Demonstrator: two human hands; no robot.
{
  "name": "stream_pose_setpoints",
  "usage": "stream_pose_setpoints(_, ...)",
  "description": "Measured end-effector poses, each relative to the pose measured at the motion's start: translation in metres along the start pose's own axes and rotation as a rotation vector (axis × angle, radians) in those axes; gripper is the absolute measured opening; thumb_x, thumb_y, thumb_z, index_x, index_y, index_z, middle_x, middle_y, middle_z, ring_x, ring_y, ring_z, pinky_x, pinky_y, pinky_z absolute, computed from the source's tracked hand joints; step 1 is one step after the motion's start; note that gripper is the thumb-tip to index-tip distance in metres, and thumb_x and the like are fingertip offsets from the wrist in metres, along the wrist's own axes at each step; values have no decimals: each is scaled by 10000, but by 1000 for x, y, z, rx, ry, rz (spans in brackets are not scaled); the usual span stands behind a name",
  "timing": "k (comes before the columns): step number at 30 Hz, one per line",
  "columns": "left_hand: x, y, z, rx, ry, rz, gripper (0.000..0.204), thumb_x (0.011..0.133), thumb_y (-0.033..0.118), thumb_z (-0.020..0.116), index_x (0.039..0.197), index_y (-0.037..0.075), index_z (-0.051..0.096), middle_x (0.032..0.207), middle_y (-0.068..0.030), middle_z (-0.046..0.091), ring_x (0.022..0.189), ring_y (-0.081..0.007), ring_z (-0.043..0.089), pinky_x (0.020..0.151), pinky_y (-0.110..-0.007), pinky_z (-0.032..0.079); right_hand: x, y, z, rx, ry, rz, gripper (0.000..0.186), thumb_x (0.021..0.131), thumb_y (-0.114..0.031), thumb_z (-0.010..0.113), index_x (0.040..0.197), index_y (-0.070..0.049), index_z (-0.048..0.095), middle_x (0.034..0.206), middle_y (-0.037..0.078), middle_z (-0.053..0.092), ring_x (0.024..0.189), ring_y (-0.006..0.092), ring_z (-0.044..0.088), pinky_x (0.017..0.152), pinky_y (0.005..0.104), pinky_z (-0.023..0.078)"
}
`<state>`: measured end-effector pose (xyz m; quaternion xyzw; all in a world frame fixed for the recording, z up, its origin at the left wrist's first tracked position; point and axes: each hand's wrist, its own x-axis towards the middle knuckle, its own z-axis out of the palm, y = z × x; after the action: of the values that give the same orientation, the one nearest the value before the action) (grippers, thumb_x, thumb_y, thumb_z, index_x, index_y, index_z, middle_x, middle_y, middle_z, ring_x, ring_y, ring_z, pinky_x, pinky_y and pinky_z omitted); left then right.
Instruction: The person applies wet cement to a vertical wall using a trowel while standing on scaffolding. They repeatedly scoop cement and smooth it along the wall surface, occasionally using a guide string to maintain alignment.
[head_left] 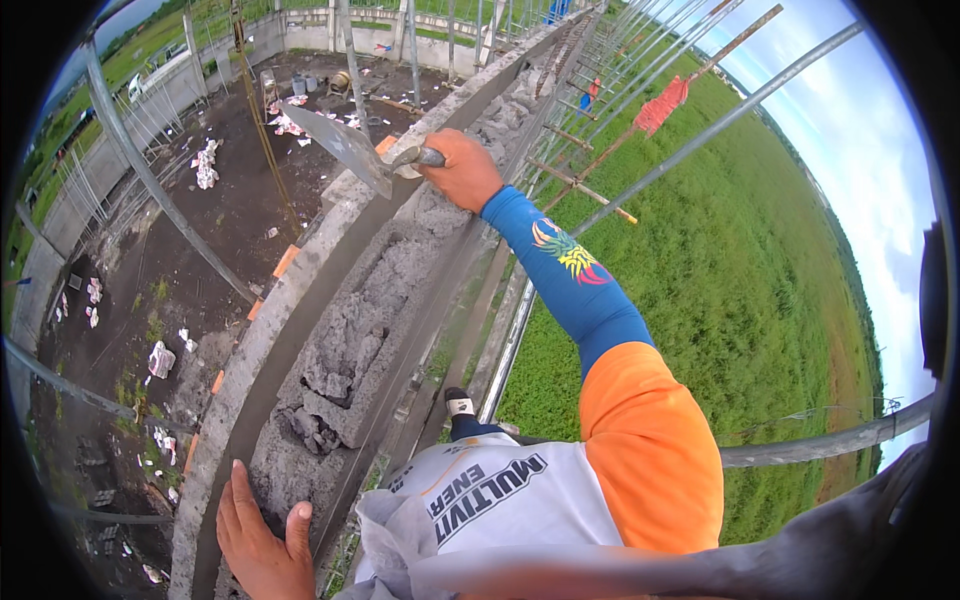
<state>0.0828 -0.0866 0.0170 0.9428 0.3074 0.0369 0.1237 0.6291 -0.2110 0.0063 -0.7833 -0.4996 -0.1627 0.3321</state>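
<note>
Trowel is clenched by its handle in the right hand, arm stretched forward; the blade juts left of the fist, across the left edge of the wall. The left hand, ungripping, fingers spread, is at that edge's nearer stretch.

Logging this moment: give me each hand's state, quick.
Left hand: open at the wall top, holding nothing visible.
Right hand: closed, holding a trowel by its handle.
</note>
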Motion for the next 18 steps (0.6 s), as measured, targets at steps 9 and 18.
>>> stream_pose_setpoints(9, -1, 6, 7, 69, 66, 16, 774, 904, 238, 644, 1605, 89, 352, 1406, -230, 552, 1294, -435, 541, 1072, -522, 430, 7, 6, 8, -174, -127, -52, 203, 853, -291, 739, 977, -134, 702, 962, 138, 686, 952, 384, 665, 824, 494, 535)
stream_pose_setpoints(18, 0, -14, 23, 65, 98, 53, 696, 938, 248, 595, 1584, 85, 393, 1367, -244, 581, 1222, -456, 577, 1030, -540, 458, 0, -6, 2, -154, -81, 61, 175, 839, -326, 723, 953, -193, 731, 888, 116, 733, 867, 395, 691, 775, 507, 553)
